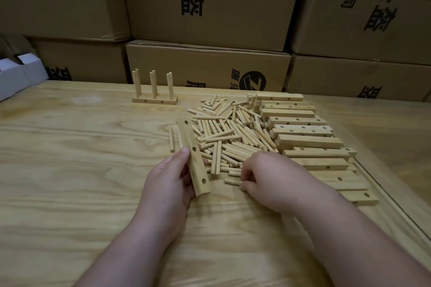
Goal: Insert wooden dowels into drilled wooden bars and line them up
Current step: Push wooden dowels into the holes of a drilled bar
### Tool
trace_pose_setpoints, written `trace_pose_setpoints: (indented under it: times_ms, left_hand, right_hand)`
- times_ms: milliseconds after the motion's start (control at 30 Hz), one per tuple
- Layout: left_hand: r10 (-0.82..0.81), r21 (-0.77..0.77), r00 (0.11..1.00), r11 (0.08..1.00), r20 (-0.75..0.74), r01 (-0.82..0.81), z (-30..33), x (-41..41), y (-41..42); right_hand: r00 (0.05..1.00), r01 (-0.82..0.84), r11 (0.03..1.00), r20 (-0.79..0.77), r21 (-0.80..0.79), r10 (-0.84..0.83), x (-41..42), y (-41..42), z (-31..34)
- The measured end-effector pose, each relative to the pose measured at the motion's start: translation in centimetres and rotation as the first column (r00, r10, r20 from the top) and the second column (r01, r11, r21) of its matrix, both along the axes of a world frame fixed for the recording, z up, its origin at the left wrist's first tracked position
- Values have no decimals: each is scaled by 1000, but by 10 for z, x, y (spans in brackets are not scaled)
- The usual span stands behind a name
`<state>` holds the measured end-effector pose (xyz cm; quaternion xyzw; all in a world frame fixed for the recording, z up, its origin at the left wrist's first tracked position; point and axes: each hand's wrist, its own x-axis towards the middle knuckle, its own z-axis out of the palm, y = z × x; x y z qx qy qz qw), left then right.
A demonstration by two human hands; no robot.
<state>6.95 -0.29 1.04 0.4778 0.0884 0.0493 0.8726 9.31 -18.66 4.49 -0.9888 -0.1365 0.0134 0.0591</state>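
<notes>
- Left hand point(169, 178) grips my drilled bar point(194, 158), angled toward 11 o'clock.
- Right hand point(268, 176), fingers curled, pinches a dowel point(232, 181) at the dowel pile's point(228, 130) 6 o'clock edge.

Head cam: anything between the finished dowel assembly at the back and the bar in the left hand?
Bare tabletop only, head view, between finished assembly and held bar; dowel pile lies right of that line.

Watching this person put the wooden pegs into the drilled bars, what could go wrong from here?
The left hand holds the pale drilled wooden bar tilted over the table; a loose grip could drop it onto the heap of short wooden dowels and scatter them. The right hand, picking at the heap's edge, might roll dowels away. The finished bar with upright dowels looks easy to topple.
</notes>
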Motion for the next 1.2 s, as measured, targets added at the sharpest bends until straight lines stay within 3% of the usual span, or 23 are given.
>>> trace_pose_setpoints:
  times_ms: [67, 167, 333, 467, 633, 1200]
  left_hand:
    - [-11, 5, 1000, 1000, -2, 11, 0, 0, 1]
    - [-28, 27, 1000, 999, -7, 28, -1, 0, 1]
    - [-86, 80, 996, 993, -39, 88, 0, -1, 3]
    - [-110, 117, 994, 987, -6, 110, 1, -3, 4]
    - [-136, 202, 991, 971, 8, 132, 0, -4, 4]
    - [-192, 259, 981, 948, 10, 182, 3, -10, 1]
  right_hand:
    - [1000, -10, 999, 16, 37, 9, -1, 0, 4]
    - [998, -11, 976, 56, 217, -1, -4, 0, 16]
    - [992, -73, 841, 127, 536, 5, -11, 1, 37]
    - [982, -135, 751, 186, 646, 16, -16, 5, 41]
    - [982, -132, 732, 187, 668, 6, -18, 8, 40]
    - [952, -138, 771, 298, 621, -69, -16, 6, 42]
